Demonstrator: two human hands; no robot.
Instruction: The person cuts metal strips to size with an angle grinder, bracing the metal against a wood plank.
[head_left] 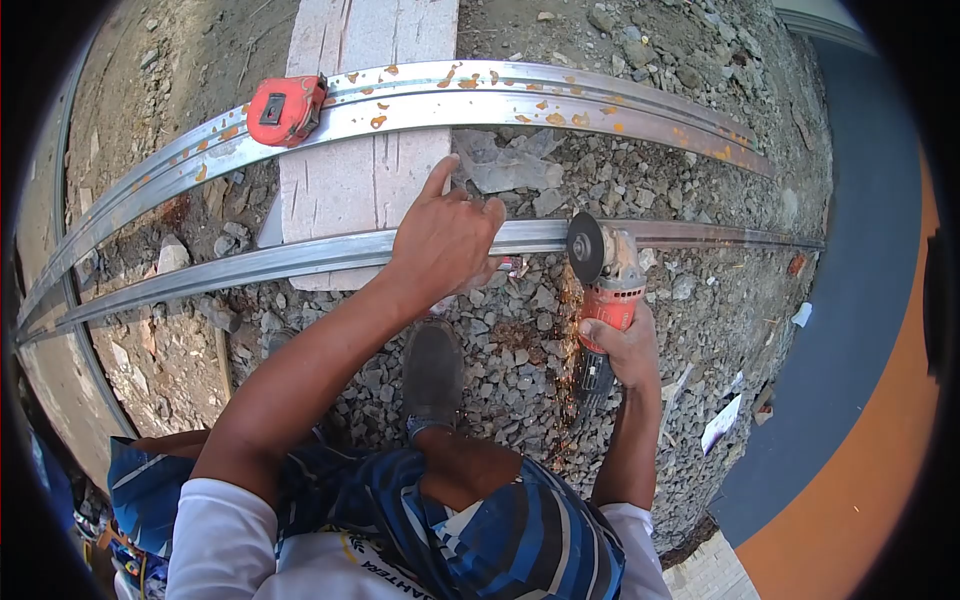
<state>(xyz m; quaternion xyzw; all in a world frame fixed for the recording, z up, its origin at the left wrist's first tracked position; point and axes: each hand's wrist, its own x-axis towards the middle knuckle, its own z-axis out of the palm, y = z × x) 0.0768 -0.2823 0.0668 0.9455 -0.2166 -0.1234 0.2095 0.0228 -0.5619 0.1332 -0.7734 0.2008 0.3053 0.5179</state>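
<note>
My left hand presses down on a long metal channel that lies across a pale block. My right hand grips the body of an orange angle grinder. Its dark disc touches the channel just right of my left hand, and sparks fall onto the gravel below. A second, wider metal channel with orange spots lies farther away, and a red tape measure rests on it at the left.
Loose gravel and stones cover the ground. My foot in a dark shoe stands below the near channel. Paper scraps lie at the right by a blue and orange surface.
</note>
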